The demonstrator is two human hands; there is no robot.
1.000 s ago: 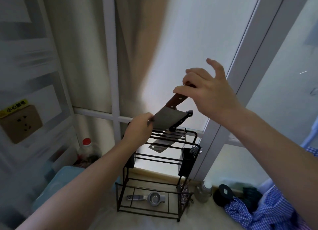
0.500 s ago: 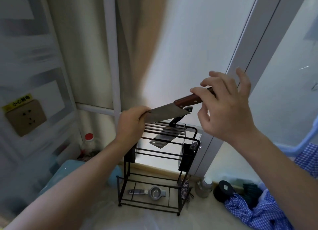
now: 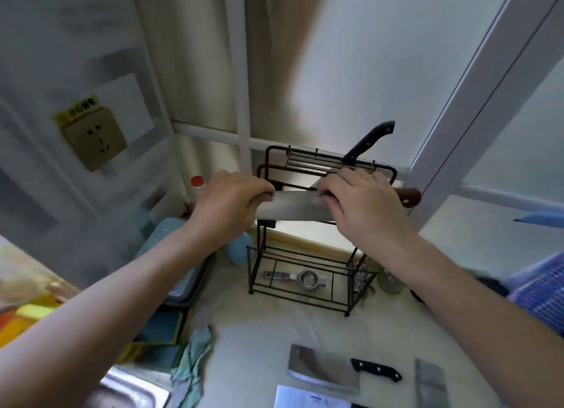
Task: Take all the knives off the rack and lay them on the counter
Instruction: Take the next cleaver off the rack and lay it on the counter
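Note:
A wood-handled cleaver [image 3: 293, 205] is held level in front of the black wire rack [image 3: 305, 288]. My left hand [image 3: 232, 203] pinches the blade's tip end, and my right hand [image 3: 363, 203] grips the blade near the brown handle. One black-handled knife [image 3: 367, 140] still stands slanted in the rack's top slots. On the counter below lie a cleaver with a black handle [image 3: 323, 368], another blade [image 3: 430, 383] to its right, and a third blade [image 3: 308, 398] at the bottom edge.
A metal squeezer [image 3: 300, 278] lies on the rack's bottom shelf. A teal cloth [image 3: 195, 349] and a sink corner [image 3: 134, 389] sit at lower left, stacked trays [image 3: 180, 273] left of the rack, a small jar [image 3: 389, 281] to its right.
The cleaver has come down and away from the rack and turned level. My right hand slid from the handle onto the blade. The view tilted down, showing knives on the counter.

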